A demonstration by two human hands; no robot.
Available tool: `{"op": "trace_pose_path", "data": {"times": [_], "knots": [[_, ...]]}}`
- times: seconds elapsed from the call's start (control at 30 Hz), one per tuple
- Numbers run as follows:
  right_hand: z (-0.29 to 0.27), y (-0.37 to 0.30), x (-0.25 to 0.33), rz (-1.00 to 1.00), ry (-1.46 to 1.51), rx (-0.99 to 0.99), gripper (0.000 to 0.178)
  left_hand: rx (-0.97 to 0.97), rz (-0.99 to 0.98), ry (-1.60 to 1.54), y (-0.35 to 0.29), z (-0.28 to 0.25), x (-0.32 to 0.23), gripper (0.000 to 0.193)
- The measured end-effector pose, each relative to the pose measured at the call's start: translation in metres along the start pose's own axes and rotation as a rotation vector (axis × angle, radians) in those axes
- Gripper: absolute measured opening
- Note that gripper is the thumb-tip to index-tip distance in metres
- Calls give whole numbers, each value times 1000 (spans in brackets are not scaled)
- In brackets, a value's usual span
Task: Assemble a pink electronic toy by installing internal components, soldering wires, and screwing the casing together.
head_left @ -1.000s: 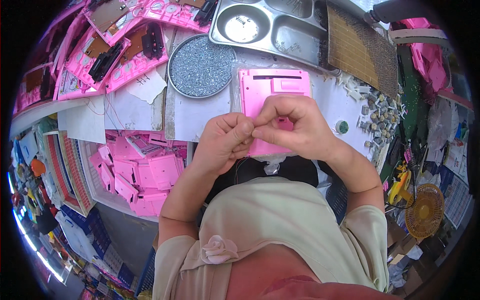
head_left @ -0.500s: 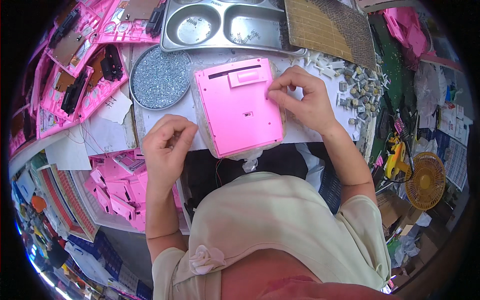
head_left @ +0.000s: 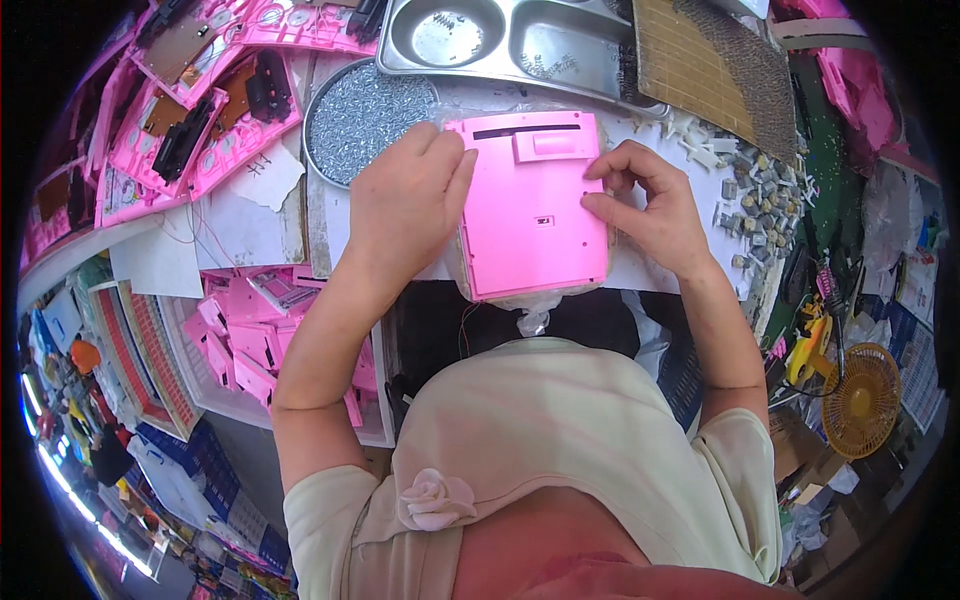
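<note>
A flat pink plastic casing (head_left: 530,225), with a dark slot along its top and a small raised block below that, lies on a plastic-wrapped pad on the table. My left hand (head_left: 410,205) is at the casing's upper left edge, fingers curled and pressed together; whatever they hold is hidden. At the right edge, my right hand (head_left: 655,210) has its thumb and bent forefinger apart by a small hole, with nothing visible between them. Beyond my left hand sits a round metal dish (head_left: 310,135) full of small silvery screws.
A steel compartment tray (head_left: 510,75) and a cardboard sheet (head_left: 700,75) lie at the back. Small grey metal parts (head_left: 765,195) are heaped at right. Pink casings with black parts (head_left: 140,205) are stacked left; a bin (head_left: 385,425) of pink pieces stands below. A yellow fan (head_left: 860,400) is far right.
My left hand has moved up and right from beside the casing to its upper left edge. My right thumb and forefinger have spread apart at the right edge. The view has shifted slightly.
</note>
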State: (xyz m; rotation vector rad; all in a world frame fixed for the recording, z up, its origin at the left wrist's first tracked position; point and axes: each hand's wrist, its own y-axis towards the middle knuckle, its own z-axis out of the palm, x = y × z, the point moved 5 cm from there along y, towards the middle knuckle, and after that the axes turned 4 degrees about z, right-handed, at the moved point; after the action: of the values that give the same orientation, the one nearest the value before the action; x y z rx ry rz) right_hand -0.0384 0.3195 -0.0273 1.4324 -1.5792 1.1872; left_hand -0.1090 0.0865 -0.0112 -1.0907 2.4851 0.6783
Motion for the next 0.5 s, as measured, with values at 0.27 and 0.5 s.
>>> {"op": "trace_pose_path", "data": {"times": [0.27,0.5], "knots": [[-8,-4,17,-112,-128,-55,21,213,-163,-96,3,-11,8,21],[24,61,99,-591,-572,5,15,-12,-126,235,-14,-40,86,17]]}}
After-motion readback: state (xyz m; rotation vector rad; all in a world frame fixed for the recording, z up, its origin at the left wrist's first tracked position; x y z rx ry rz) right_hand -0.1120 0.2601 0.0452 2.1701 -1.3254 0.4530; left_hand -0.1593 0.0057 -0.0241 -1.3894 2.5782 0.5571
